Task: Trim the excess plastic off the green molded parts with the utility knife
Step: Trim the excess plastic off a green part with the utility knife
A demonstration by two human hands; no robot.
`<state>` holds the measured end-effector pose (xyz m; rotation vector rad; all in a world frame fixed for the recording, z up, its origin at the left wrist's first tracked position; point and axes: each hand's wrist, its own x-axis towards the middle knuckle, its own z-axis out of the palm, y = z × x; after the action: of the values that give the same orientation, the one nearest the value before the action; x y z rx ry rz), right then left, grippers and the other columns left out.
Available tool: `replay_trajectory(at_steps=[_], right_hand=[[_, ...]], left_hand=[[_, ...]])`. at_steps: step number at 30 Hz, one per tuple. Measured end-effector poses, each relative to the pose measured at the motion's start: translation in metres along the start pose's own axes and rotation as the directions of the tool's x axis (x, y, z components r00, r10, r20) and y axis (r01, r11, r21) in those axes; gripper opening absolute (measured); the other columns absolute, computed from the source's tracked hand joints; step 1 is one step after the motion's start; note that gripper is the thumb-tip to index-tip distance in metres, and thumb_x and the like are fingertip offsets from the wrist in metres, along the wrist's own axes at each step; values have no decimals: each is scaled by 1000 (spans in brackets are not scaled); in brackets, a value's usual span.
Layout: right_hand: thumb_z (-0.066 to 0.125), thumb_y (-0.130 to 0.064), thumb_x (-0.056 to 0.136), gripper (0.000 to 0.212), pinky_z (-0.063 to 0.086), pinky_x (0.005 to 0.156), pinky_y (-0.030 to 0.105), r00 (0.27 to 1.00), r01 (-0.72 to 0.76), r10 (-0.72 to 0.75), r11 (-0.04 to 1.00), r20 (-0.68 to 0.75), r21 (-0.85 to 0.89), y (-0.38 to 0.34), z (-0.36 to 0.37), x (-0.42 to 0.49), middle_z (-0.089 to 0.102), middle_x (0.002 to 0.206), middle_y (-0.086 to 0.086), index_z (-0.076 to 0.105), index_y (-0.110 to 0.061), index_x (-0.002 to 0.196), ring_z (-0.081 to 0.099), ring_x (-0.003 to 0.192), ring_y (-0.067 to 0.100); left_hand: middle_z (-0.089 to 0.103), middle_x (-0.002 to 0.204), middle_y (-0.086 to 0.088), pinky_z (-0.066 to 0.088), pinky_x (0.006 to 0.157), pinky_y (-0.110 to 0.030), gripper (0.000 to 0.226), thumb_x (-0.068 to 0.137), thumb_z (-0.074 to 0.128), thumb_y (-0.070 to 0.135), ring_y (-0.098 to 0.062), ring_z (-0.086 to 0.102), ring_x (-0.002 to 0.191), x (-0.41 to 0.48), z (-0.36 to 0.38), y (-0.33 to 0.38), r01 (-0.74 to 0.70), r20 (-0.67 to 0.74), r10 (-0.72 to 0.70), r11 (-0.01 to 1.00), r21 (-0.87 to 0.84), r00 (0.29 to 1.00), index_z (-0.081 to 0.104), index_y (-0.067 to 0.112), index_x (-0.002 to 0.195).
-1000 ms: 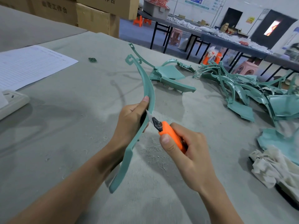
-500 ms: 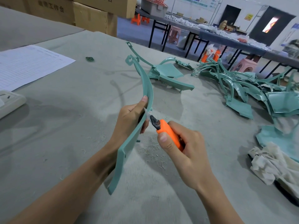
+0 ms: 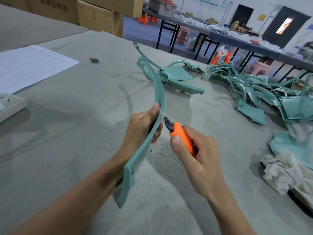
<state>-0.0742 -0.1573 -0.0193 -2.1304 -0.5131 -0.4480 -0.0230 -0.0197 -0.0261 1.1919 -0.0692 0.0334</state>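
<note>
My left hand (image 3: 141, 128) grips a long curved green molded part (image 3: 158, 92) near its middle, thumb along its edge, holding it upright over the grey table (image 3: 76, 126). My right hand (image 3: 198, 160) holds an orange utility knife (image 3: 180, 134). Its blade tip touches the part's inner edge just below my left thumb, where a thin white sliver of plastic curls off. Another green part (image 3: 177, 77) lies flat behind, and a pile of green parts (image 3: 250, 92) lies at the right.
Plastic shavings are scattered on the table under my hands. A printed sheet (image 3: 28, 67) and a white power strip (image 3: 10, 106) lie at the left, a crumpled cloth (image 3: 286, 172) at the right. Cardboard boxes (image 3: 94, 16) stand behind, other tables beyond.
The knife has slid up along the part's edge toward my left thumb, and a sliver of plastic now curls at the blade. My left hand keeps its grip.
</note>
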Motion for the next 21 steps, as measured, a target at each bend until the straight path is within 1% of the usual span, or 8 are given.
replay_trajectory(at_steps=[3,7,12,14,16,18,19,21], right_hand=[[47,-58,93,52,24,46,23,1000,14,-15,1000,20,9,-2,2,-2,33,52,6,41,-15,64,32,45,14],[47,-59,91,55,23,47,24,999,-41,41,999,-26,0,0,-2,2,32,54,7,41,-11,63,29,48,12],[47,-62,92,55,26,46,28,1000,-6,5,999,13,46,0,0,-1,35,52,6,43,-14,64,32,45,12],[49,-57,92,46,26,46,24,1000,-4,5,999,-6,44,-1,1,0,36,50,1,43,-21,64,33,45,9],[50,-52,94,36,25,48,17,1000,6,-5,999,-30,39,-3,1,2,37,49,-10,40,-35,64,33,44,6],[50,-49,95,34,24,49,13,999,28,-27,999,-41,24,-3,1,3,41,50,-17,40,-40,64,31,45,4],[49,-50,95,36,24,49,14,998,21,-20,1000,-52,19,-1,1,3,39,50,-16,41,-36,63,30,46,4],[48,-56,93,47,23,49,19,997,-25,26,1000,-73,16,3,-1,4,32,52,-3,42,-21,62,28,49,5]], left_hand=[[40,32,3,27,34,-14,65,94,50,37,-8,35,28,2,-1,0,11,-43,-10,1000,15,999,49,19,31],[41,35,4,32,38,-15,61,84,54,51,-9,36,33,-4,0,-1,-35,76,34,999,18,997,50,18,33],[41,34,5,29,35,-14,61,88,50,40,-7,36,30,-2,2,0,8,34,-7,1000,-5,999,50,19,32],[40,33,6,28,33,-13,65,93,47,36,-6,35,28,0,1,-1,32,28,-32,999,-3,999,51,18,31],[40,32,6,29,33,-13,65,92,46,36,-5,35,28,0,2,0,52,43,-51,999,-10,998,51,18,30],[40,32,6,29,33,-13,67,92,48,41,-6,35,27,0,2,-1,59,77,-57,998,-17,995,50,18,29],[40,31,5,30,34,-14,67,89,52,46,-7,35,27,-1,3,-1,53,105,-51,998,-14,993,49,17,28],[39,30,2,32,37,-16,62,80,52,51,-9,35,28,-3,3,-2,40,172,-38,999,-7,984,47,17,28]])
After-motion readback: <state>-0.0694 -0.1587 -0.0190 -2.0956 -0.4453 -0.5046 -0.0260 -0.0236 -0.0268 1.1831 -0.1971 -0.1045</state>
